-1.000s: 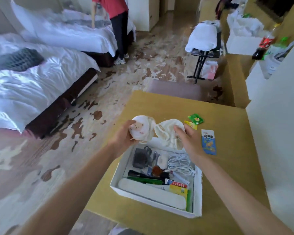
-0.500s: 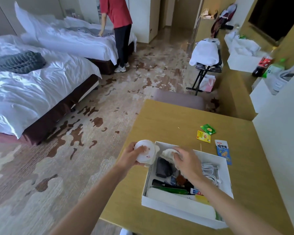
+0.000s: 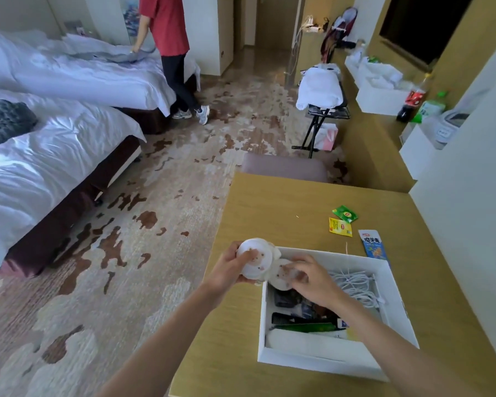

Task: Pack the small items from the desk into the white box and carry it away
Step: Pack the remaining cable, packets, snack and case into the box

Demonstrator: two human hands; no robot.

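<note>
Pair (slippers, perhaps) hovering at white box's far-left corner for packing: left hand clasping one, right hand pinching other.

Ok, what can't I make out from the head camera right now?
Head view only.
Blurred: round white brown-spotted objects in the left hand and right hand; identity unclear.
Hidden: white cardboard box middle under the right forearm, front contents behind its near wall.
Too small: print on the blue snack packet.
</note>
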